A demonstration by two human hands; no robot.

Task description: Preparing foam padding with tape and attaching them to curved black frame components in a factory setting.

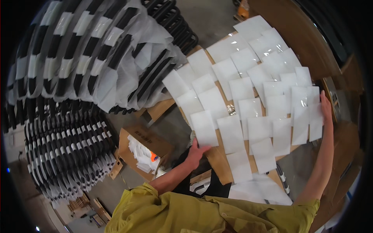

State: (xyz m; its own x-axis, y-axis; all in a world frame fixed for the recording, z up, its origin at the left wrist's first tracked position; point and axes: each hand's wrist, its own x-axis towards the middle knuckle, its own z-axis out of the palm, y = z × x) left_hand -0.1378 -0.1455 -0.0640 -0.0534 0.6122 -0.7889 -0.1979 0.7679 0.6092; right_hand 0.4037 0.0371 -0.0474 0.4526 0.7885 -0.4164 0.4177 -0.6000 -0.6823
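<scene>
A large brown cardboard sheet [219,165] spreads in front of me. Rows of white rectangular foam pads [211,101] lie over most of it, several overlapping, with shiny clear tape on some. At its near left edge, my left hand [195,152] grips the sheet, the thumb on top and the other fingers hidden below. My right hand [326,106] is closed on the right edge, beside the outermost pads; part of its grip is hidden by the sheet.
Stacked black tubular frames [77,42] with white wrapping stand at the left, partly under translucent plastic [149,37]. More frames [66,147] stand below them. An open cardboard box [157,141] holding white sheets is left of my arm. Large cardboard [283,23] stands at the far right.
</scene>
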